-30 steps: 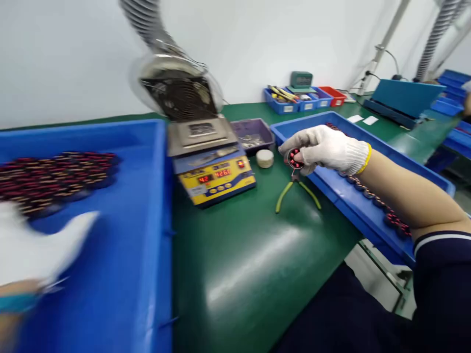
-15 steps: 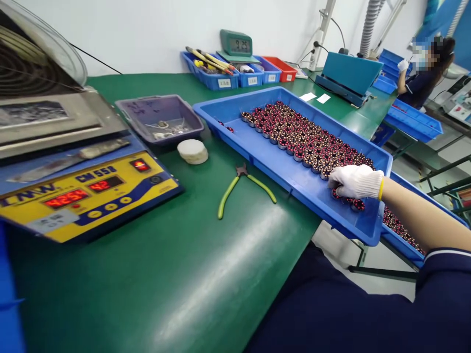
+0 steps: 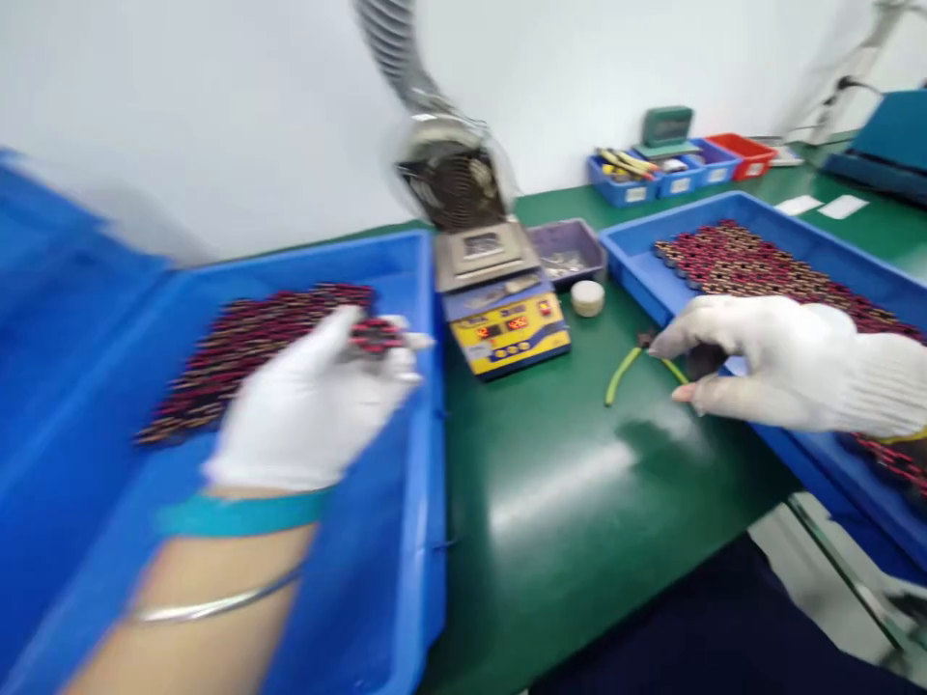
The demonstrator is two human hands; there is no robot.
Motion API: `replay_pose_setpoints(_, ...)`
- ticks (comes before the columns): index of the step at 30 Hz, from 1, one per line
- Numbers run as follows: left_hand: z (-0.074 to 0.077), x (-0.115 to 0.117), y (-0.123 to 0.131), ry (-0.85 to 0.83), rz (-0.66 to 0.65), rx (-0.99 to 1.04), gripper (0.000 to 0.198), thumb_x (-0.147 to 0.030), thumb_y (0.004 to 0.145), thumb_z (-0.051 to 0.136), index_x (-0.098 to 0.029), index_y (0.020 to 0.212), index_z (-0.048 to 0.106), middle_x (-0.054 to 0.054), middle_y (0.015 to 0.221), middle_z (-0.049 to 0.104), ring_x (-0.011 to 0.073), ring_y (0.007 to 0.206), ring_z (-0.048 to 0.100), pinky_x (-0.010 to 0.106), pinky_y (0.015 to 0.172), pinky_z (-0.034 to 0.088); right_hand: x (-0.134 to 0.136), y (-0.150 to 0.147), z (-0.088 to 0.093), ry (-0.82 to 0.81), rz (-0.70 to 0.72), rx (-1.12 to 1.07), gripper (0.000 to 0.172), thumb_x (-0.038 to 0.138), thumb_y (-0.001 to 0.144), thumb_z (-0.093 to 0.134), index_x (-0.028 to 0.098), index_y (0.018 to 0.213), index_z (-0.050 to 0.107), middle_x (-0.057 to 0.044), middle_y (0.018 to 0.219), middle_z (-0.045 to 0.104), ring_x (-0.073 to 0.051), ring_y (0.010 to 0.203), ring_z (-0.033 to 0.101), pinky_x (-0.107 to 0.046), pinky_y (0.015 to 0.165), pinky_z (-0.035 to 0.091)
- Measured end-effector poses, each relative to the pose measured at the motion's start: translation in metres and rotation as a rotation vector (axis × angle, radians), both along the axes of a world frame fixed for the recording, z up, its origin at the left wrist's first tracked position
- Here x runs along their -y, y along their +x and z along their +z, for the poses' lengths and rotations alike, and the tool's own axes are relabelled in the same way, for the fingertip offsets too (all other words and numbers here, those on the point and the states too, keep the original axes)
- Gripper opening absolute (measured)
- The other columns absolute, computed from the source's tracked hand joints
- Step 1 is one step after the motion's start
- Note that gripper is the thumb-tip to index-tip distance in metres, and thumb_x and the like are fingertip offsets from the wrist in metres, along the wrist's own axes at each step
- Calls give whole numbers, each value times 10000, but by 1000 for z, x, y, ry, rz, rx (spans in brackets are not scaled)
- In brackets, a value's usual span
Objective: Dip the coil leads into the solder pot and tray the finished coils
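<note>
My left hand (image 3: 296,410), in a white glove with a teal wristband, is closed on a small wound stator (image 3: 375,336) with red and black windings. It is above the left blue tray (image 3: 416,463), where rows of similar stators (image 3: 253,352) lie. My right hand (image 3: 768,362), also gloved, hovers between the green-handled cutters (image 3: 623,375) and the right blue tray (image 3: 637,275). Its thumb and fingers curve around a dark thing (image 3: 704,362), too blurred to name. More red and copper stators (image 3: 753,265) fill much of the right tray.
Between the trays stands a yellow-fronted CM558 unit (image 3: 507,333) with red digits. Behind it a flexible duct (image 3: 395,43) hangs down. A purple-grey bin (image 3: 569,241) and a round white pad stack (image 3: 587,298) are beside it. Small tool boxes (image 3: 627,191) line the wall.
The view has swung left, bringing the left tray and my left hand with a stator into sight. My right hand has lifted from the stators in the right tray and moved left.
</note>
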State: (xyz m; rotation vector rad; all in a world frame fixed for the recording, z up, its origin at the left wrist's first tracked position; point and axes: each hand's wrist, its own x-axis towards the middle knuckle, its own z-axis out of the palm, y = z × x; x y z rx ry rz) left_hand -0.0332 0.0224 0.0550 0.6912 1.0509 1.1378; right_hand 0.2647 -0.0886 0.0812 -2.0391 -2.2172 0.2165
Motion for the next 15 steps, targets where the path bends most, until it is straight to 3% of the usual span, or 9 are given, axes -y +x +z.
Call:
replay_pose_setpoints(2,-4,8,-6,38,-121,74,304,-210,968,344,-129,867,619,37,805,667,116,707,630,190,554,517,-27,-45,-8,106,126,-164,510,507,709,666,356,1188,580,-11,1141,625,-289,966,610,-379,750,489)
replay_pose_setpoints(4,-15,13,-2,46,-224,90,279,-268,949,412,-110,922,640,79,822,679,126,649,631,233,569,539,-51,-87,-19,203,194,-303,605,477,694,692,328,1258,532,-18,1211,588,-296,1038,582,-397,799,486)
replay_pose_setpoints(7,-33,15,7,118,-270,107,211,-246,899,516,-118,1002,649,98,948,687,173,781,660,289,666,565,-77,-124,-40,233,243,-512,583,412,698,705,252,1237,553,-36,1197,592,-245,1047,582,-367,870,475)
replay_pose_setpoints(12,-44,17,10,61,-395,82,313,-370,885,538,-176,1109,641,87,1047,673,227,917,654,370,752,570,-85,-124,-65,135,222,-561,417,312,716,675,241,1123,625,-22,1106,628,-222,987,608,-345,827,497)
replay_pose_setpoints(15,-42,19,10,104,-454,-98,364,-332,816,646,-160,1136,624,86,1123,657,238,1007,626,379,860,536,-82,-117,-68,167,239,-508,406,347,710,678,259,1102,623,-3,1093,633,-220,959,618,-355,807,505)
